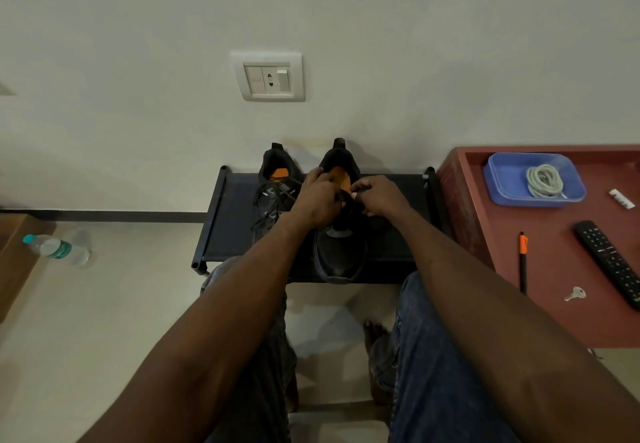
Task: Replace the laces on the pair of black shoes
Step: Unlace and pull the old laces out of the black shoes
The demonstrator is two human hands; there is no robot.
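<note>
Sitting before the low black rack [228, 231], the person worked on the right black shoe [341, 252]: left hand [320, 200] gripped its collar, right hand [379, 197] pinched a black lace; the other shoe [273, 193] stood just left, pale laces [544, 181] coiled in the blue tray [498, 183] far right.

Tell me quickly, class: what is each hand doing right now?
Left hand: grip curled round the collar of the right-side black lace-up shoe with orange insole.
Right hand: pinching something dark at that shoe's tongue, probably its lace.

Dim room: plain pale wall [381, 44], socket plate [268, 76] at 12 o'clock, beige tile floor [104, 304], reddish-brown table [554, 269] at 3 o'clock.
</note>
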